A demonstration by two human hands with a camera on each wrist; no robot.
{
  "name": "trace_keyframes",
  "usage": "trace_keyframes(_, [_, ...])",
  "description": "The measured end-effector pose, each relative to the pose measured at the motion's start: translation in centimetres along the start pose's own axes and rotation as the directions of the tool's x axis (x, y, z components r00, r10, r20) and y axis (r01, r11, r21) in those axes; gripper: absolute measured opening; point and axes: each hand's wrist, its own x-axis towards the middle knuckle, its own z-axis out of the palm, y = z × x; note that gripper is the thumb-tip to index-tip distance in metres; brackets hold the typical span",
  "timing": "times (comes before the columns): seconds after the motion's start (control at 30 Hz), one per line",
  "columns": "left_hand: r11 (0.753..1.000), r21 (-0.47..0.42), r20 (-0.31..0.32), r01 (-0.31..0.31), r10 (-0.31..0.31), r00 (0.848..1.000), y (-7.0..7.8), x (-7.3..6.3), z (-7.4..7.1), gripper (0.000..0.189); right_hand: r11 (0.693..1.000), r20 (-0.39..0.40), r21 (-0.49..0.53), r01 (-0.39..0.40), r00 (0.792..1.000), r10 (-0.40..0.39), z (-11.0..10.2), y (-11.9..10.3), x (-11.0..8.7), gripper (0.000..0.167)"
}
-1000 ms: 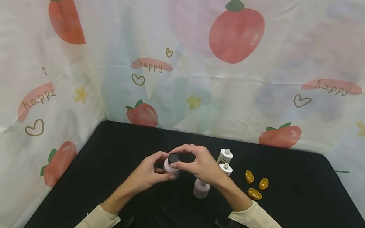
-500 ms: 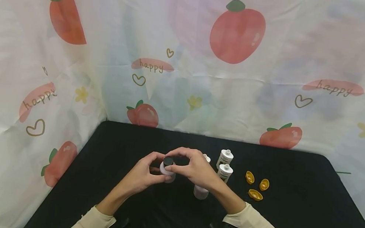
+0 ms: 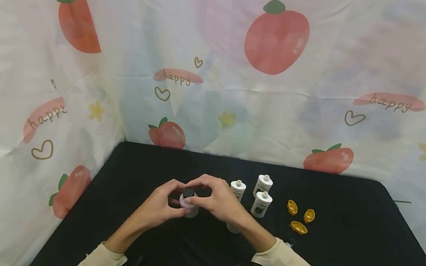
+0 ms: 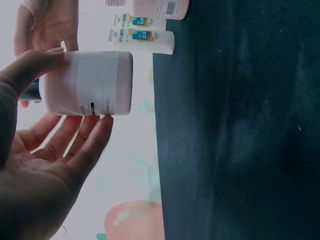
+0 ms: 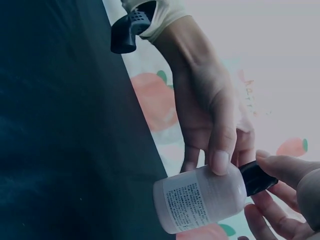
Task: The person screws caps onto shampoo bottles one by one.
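A pale pink lotion bottle [image 3: 189,209] with a black cap [image 3: 188,192] is held upright above the table by both hands. My left hand [image 3: 154,205] grips its body, thumb on the near side and fingers on the far side. With thumb and index finger my right hand [image 3: 218,199] pinches the cap at the top. In the left wrist view the bottle [image 4: 95,82] hangs clear of the dark table. Small print covers a white label on the bottle [image 5: 192,200] in the right wrist view.
Right of the hands stand three uncapped white bottles, such as the front one [image 3: 261,205]. Another pink bottle [image 3: 232,228] is mostly hidden by the right forearm. Three gold ingot-shaped pieces [image 3: 298,228] lie farther right on the black table [image 3: 358,235]. A printed curtain [image 3: 215,107] hangs behind.
Both hands have moved left and slightly toward me with the bottle. The white bottles, partly covered earlier by my right hand, show more fully.
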Motion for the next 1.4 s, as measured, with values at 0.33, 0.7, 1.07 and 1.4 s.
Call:
trace_keyframes(0.33, [1.0,-0.02,0.05,-0.003,0.004,0.999,-2.0,-1.1,-1.2,0.044,1.0,0.008,0.026,-0.01,1.0,0.01,2.2,0.3,0.3,0.03])
trace_keyframes(0.7, [0.997,-0.07,0.094,0.033,-0.026,0.995,-3.6,-1.9,-1.8,0.045,0.999,0.047,0.042,-0.032,0.998,0.03,3.8,1.2,0.9,0.03])
trace_keyframes(1.07, [0.993,-0.061,0.122,0.106,-0.098,0.988,-4.5,-3.0,-2.3,0.046,0.998,0.092,0.063,-0.022,0.996,0.016,4.9,1.7,0.9,0.029])
trace_keyframes(1.4, [0.99,-0.023,0.11,0.136,-0.132,0.985,-4.8,-3.9,-2.8,0.046,0.997,0.114,0.069,-0.031,0.993,0.023,5.7,1.6,1.0,0.028])
